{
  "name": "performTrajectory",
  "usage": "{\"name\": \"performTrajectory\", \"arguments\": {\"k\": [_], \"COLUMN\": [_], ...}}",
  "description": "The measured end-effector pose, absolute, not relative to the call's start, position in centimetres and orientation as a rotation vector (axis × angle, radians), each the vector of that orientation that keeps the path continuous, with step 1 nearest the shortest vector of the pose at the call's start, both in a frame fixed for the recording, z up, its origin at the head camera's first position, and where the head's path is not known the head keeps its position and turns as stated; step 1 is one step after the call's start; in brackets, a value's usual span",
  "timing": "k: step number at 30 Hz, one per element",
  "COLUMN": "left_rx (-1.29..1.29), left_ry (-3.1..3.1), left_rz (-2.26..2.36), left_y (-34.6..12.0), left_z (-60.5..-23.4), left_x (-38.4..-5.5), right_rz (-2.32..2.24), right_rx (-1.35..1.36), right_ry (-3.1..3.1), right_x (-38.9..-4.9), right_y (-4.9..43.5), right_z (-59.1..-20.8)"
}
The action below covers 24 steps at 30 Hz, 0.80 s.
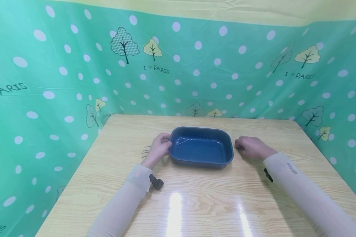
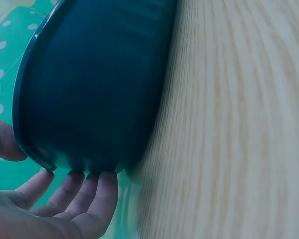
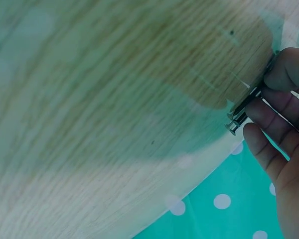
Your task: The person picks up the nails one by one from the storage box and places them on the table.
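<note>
A dark blue rectangular plastic basin (image 1: pixel 199 162) stands upright on the table, with a thin nail (image 1: pixel 182 142) lying inside near its left end. My left hand (image 1: pixel 158 148) holds that left end. In the left wrist view its fingertips (image 2: pixel 105 181) touch the outer wall, and the thumb (image 2: pixel 9 145) is at the rim. To the right of the basin, apart from it, my right hand (image 1: pixel 251 147) pinches metal nails (image 3: pixel 251 98) low over the table. Their flat heads stick out beyond the fingers; how many there are is partly hidden.
Several nails (image 1: pixel 146 151) lie side by side on the wooden table (image 1: pixel 195 204), just left of my left hand. A green dotted curtain (image 1: pixel 178 82) hangs behind the table and along both sides.
</note>
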<state>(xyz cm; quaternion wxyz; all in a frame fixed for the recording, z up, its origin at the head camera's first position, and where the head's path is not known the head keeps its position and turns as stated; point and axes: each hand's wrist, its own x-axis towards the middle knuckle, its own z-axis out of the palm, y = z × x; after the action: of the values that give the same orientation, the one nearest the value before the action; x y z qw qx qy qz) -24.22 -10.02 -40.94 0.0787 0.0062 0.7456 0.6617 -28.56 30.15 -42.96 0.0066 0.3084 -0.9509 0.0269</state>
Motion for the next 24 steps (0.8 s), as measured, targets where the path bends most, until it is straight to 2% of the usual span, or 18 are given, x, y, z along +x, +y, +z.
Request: {"name": "performTrajectory", "arguments": {"k": [9,24], "left_rx": [0.0,-0.01], "left_ry": [2.216,2.27], "left_rz": [2.022,2.028], "left_y": [-10.2,-10.1], "left_z": [-43.0,-43.2], "left_x": [-25.4,-25.5], "right_rz": [0.096,0.111], "right_rx": [0.94,0.921], "right_ry": [-2.996,-2.992], "right_x": [-28.4,-28.9], "right_y": [29.9,29.7], "right_z": [-42.7,-41.5]}}
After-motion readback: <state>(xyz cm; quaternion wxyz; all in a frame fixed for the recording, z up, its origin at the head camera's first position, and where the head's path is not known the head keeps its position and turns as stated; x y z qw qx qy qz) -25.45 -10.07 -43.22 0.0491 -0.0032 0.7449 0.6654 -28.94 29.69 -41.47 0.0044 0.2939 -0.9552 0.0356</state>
